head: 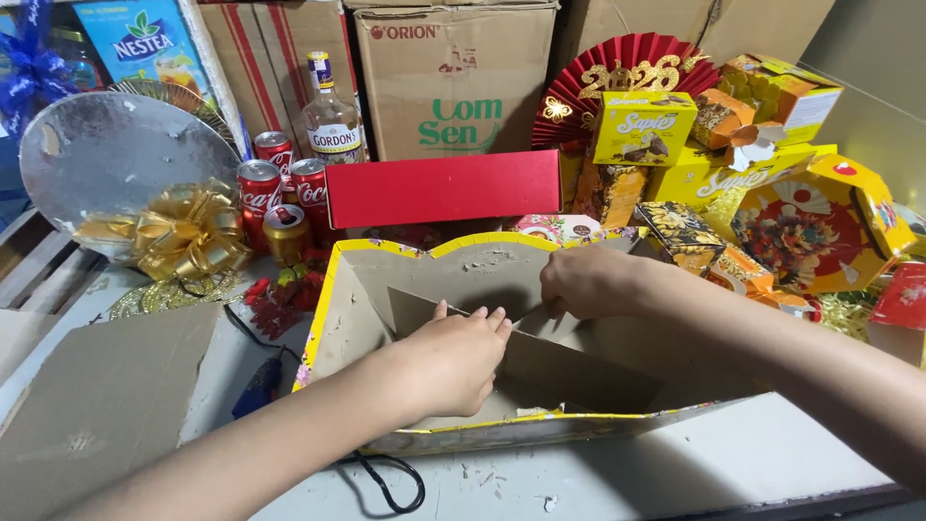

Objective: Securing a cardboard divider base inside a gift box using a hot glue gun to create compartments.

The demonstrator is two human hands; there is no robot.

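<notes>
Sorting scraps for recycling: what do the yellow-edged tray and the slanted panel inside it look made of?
Yellow-edged tray: seemingly grey paperboard, matte, with torn patches on the raw inner wall and printed yellow paper along the rim. Slanted panel, pressed by the left hand and right hand: likely brown cardboard, plain and uncoated.

Gift-hamper packing workshop: stacked brown cardboard cartons (pixel 453 82), red soda cans (pixel 260 188), gold ribbon bow (pixel 188 236), yellow snack boxes (pixel 644 127) crowd the counter (pixel 733 453).
</notes>
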